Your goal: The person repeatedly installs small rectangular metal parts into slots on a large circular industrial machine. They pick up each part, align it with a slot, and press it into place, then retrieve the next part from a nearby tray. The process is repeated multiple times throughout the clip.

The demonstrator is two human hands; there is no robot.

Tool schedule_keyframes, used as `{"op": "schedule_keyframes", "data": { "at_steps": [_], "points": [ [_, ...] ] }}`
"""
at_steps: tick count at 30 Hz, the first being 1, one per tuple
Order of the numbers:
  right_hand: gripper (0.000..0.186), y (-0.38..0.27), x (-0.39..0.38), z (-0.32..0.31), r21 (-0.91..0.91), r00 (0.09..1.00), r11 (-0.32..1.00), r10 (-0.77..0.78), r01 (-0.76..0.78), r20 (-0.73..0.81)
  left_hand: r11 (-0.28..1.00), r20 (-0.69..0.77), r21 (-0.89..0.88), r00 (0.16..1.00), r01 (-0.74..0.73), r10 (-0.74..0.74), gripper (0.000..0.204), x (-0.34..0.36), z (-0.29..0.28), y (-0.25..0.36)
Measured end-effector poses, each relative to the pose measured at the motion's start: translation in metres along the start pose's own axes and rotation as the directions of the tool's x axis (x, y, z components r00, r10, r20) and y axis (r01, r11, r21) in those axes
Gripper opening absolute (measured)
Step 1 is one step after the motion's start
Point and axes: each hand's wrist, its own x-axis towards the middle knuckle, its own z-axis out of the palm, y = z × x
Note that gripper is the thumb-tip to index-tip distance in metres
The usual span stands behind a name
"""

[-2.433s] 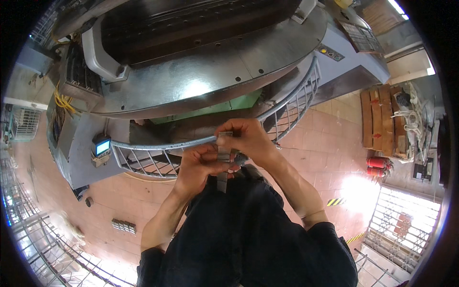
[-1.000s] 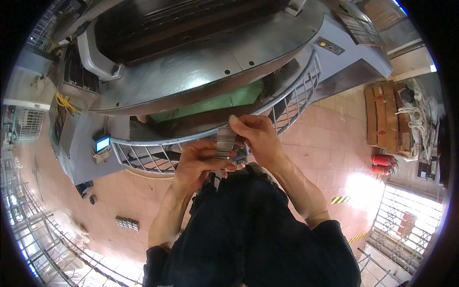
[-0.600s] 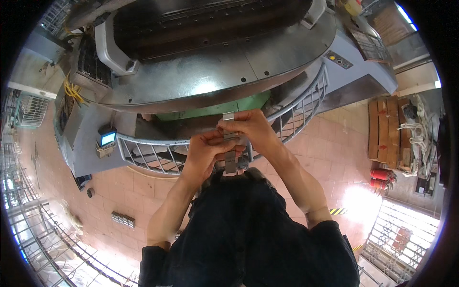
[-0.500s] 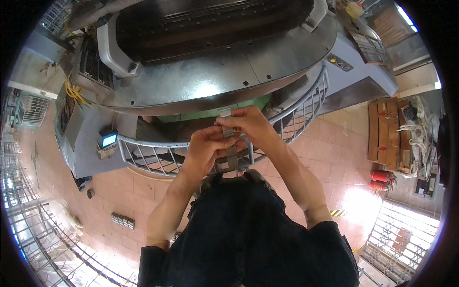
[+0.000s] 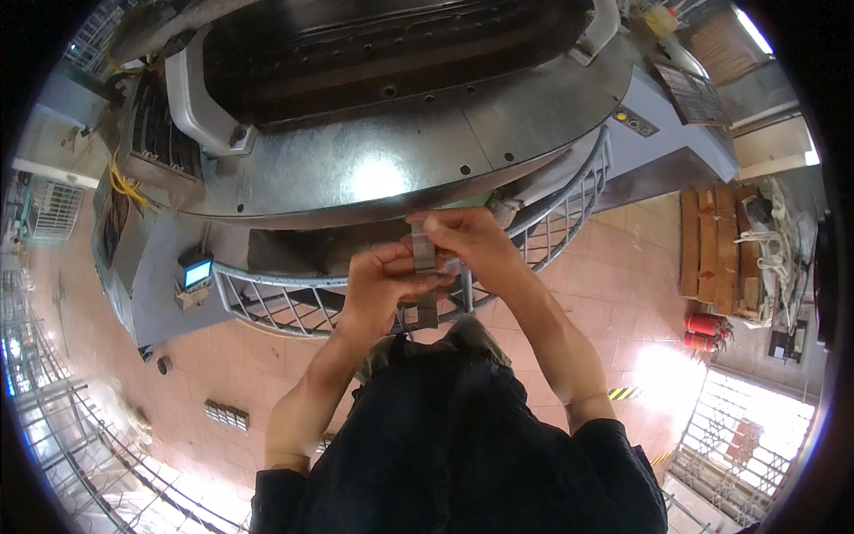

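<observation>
A narrow grey strip (image 5: 424,252), metallic-looking and seemingly in segments, hangs upright between my two hands in front of the machine. My right hand (image 5: 471,240) pinches its upper end between thumb and fingers. Lower down, my left hand (image 5: 381,283) is closed around its middle, with the fingers passing behind or beside it. The strip's lower part shows beneath my left fingers, close to my body. What exactly the strip is, I cannot make out. Just beyond my hands is the curved edge of a large machine's steel table (image 5: 329,178).
A curved metal railing (image 5: 280,283) runs between me and the machine. A small lit screen (image 5: 197,272) stands at left, a button panel (image 5: 635,123) at right. Cardboard boxes (image 5: 712,236) and red fire extinguishers (image 5: 703,331) are far right. Grey blocks (image 5: 227,415) lie on the tiled floor.
My hands have shifted slightly down in the picture, and more of the strip shows between them. The view has tilted a little. Both hands keep hold of the strip.
</observation>
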Motion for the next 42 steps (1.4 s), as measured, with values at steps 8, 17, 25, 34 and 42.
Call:
{"op": "schedule_keyframes", "data": {
  "at_steps": [8, 17, 25, 34, 42],
  "points": [
    [0.045, 0.000, -0.060, -0.084, -0.208, 0.907, 0.948, -0.144, 0.241, 0.397, 0.995, -0.084, 0.088, 0.995, -0.045, 0.052, 0.033, -0.015, 0.073, -0.046],
    [0.035, 0.021, -0.112, -0.254, -0.387, 0.943, 0.921, -0.167, 0.044, -0.289, 0.989, -0.064, -0.050, 0.988, 0.136, -0.139, 0.033, 0.020, 0.186, -0.108],
    [0.027, 0.008, -0.163, -0.266, 0.085, 0.997, 0.994, -0.074, 0.075, -0.018, 0.973, -0.001, 0.023, 0.973, 0.232, -0.232, 0.035, 0.042, 0.251, -0.144],
    [0.023, 0.003, -0.199, -0.284, 0.141, 0.985, 0.989, 0.075, -0.054, -0.154, 0.948, 0.122, 0.051, 0.940, 0.315, -0.319, 0.033, 0.050, 0.281, -0.160],
    [0.025, 0.015, -0.212, -0.292, 0.111, 0.972, 0.994, 0.006, 0.020, -0.234, 0.926, 0.160, 0.075, 0.912, 0.370, -0.378, 0.029, 0.054, 0.295, -0.164]
  ]
}}
